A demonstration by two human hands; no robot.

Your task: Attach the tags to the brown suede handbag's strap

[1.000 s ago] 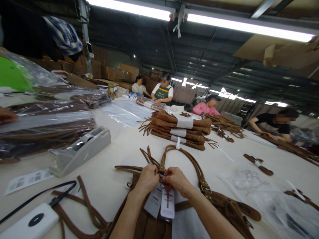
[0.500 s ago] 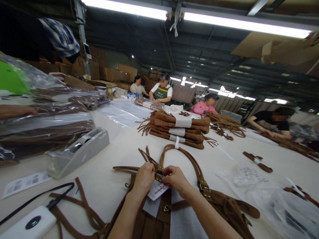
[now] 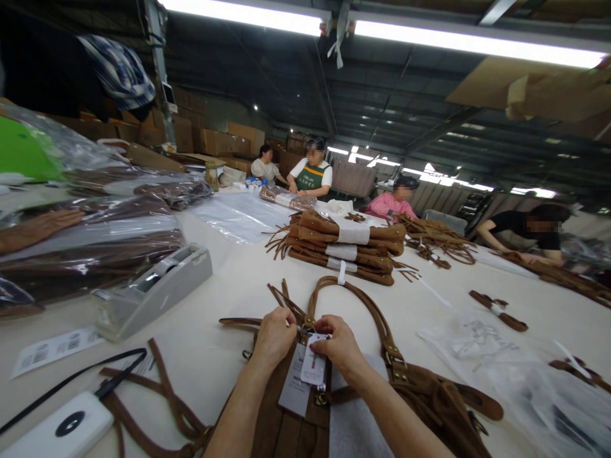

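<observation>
A brown suede handbag [image 3: 286, 426] lies flat on the white table [image 3: 224, 286] just in front of me, its looped handles [image 3: 363, 299] stretched away from me. My left hand [image 3: 273, 336] pinches the metal ring at the handle base, fingers closed on it. My right hand [image 3: 340, 346] holds a white hang tag [image 3: 314, 367] with a red and green mark, which hangs at that same ring. A larger grey tag [image 3: 292, 388] lies under it on the bag.
A grey tape dispenser [image 3: 153, 289] sits left, with bagged brown goods [image 3: 90, 242] behind it. A white power bank [image 3: 52, 432] with a black cable lies near left. Bundled brown bags [image 3: 344, 245] are stacked ahead. Clear plastic bags [image 3: 515, 375] lie right. Several people work at the far side.
The hang tag swung from lying tilted under my hands to hanging upright in my right hand. Both hands stayed at the ring by the handle base.
</observation>
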